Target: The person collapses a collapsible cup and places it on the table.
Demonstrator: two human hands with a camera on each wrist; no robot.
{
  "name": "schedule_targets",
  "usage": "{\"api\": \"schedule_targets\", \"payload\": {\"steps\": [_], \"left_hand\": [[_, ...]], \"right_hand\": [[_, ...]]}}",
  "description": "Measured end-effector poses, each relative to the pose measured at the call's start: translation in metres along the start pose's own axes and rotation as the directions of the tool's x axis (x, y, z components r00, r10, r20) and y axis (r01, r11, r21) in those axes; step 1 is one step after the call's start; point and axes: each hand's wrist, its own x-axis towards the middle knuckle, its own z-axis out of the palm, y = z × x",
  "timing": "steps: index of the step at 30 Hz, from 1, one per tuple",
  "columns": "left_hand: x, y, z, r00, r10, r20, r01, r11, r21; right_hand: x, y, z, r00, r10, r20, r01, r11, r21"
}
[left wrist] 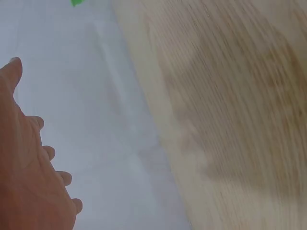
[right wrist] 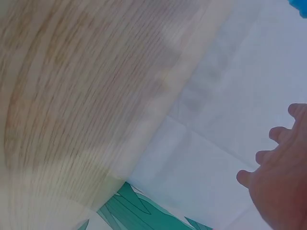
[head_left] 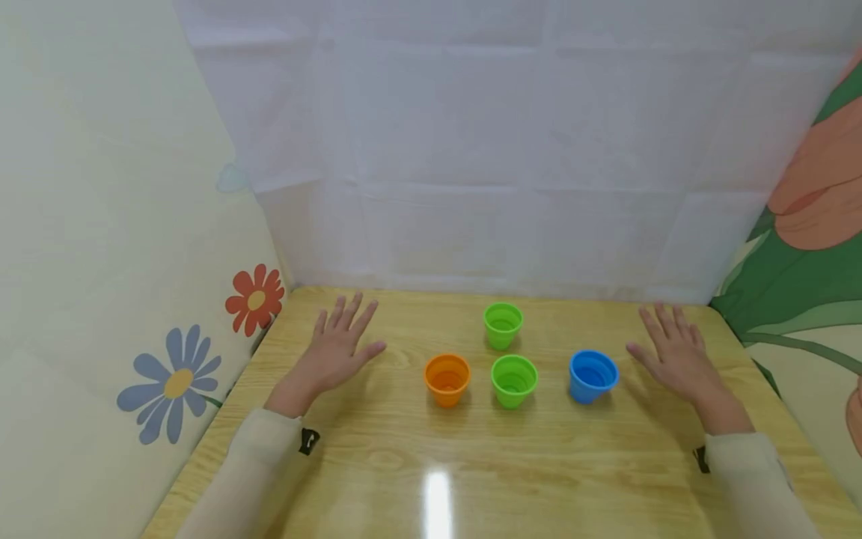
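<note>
Four small ribbed cups would be several; an orange cup [head_left: 447, 380], a near green cup [head_left: 514, 382] and a blue cup [head_left: 592, 376] stand upright in a rough row on the wooden table. Behind the near green cup is a far green cup [head_left: 502, 326]. My left hand [head_left: 334, 355] hovers with spread fingers to the left of the orange cup, holding nothing. To the right of the blue cup, my right hand [head_left: 676, 359] is spread too, its thumb nearest that cup and apart from it. Both wrist views show the hands empty.
The wooden table [head_left: 377, 464] meets a white cloth backdrop [head_left: 438, 150] at its far edge. A flower-patterned cloth [head_left: 87, 224] hangs on the left, and another patterned cloth [head_left: 808, 277] on the right. A bright reflection lies on the near tabletop.
</note>
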Motion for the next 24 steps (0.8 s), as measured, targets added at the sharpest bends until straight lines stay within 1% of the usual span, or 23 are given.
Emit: {"api": "schedule_targets", "payload": {"steps": [5, 11, 18, 21, 24], "left_hand": [[-0.007, 0.011, -0.005, 0.999, 0.025, -0.019, -0.026, 0.999, -0.028], [-0.012, 0.02, -0.007, 0.997, 0.054, -0.049, -0.056, 0.997, -0.05], [-0.014, 0.033, -0.004, 0.992, 0.114, -0.06, -0.118, 0.991, -0.066], [-0.014, 0.041, -0.004, 0.987, 0.142, -0.074, -0.147, 0.987, -0.07], [-0.013, 0.048, -0.002, 0.984, 0.162, -0.076, -0.168, 0.983, -0.075]], "right_hand": [[-0.005, -0.004, 0.002, 0.998, -0.039, -0.038, 0.04, 0.999, 0.02], [-0.011, -0.013, 0.003, 0.994, -0.085, -0.073, 0.088, 0.995, 0.041], [-0.018, -0.023, 0.005, 0.988, -0.125, -0.09, 0.129, 0.991, 0.037], [-0.021, -0.026, 0.006, 0.985, -0.141, -0.1, 0.146, 0.988, 0.044], [-0.025, -0.03, 0.006, 0.982, -0.156, -0.103, 0.163, 0.985, 0.06]]}}
